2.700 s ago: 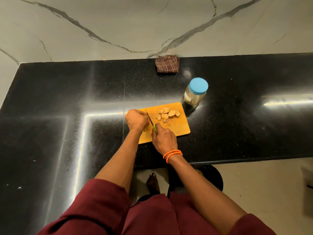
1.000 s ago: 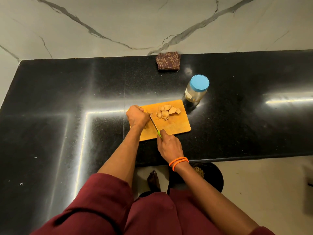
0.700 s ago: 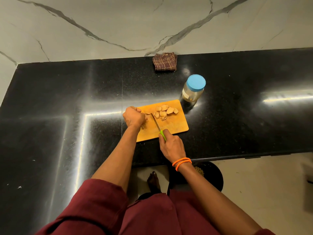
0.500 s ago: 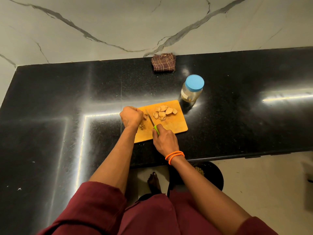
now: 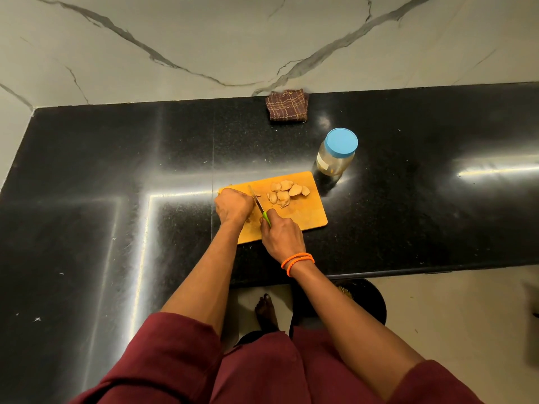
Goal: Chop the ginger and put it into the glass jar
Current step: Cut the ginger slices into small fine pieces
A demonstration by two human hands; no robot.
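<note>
An orange cutting board (image 5: 309, 217) lies on the black counter. Several pale ginger slices (image 5: 287, 191) sit in a heap on its far right part. My left hand (image 5: 233, 206) is curled into a fist on the board's left end, and the ginger under it is hidden. My right hand (image 5: 281, 234) grips the green handle of a small knife (image 5: 256, 201). The blade points away from me and lies right against my left fist. The glass jar (image 5: 335, 158) with a blue lid stands closed just beyond the board's far right corner.
A folded brown checked cloth (image 5: 287, 105) lies against the marble wall at the back. The counter's front edge (image 5: 437, 269) runs just behind my right wrist. A dark round bin (image 5: 364, 301) stands on the floor below it.
My right hand drew the knife back toward me, then pushed it forward again beside my left fist. The left hand stayed on the board's left end. The slice heap and jar stayed put.
</note>
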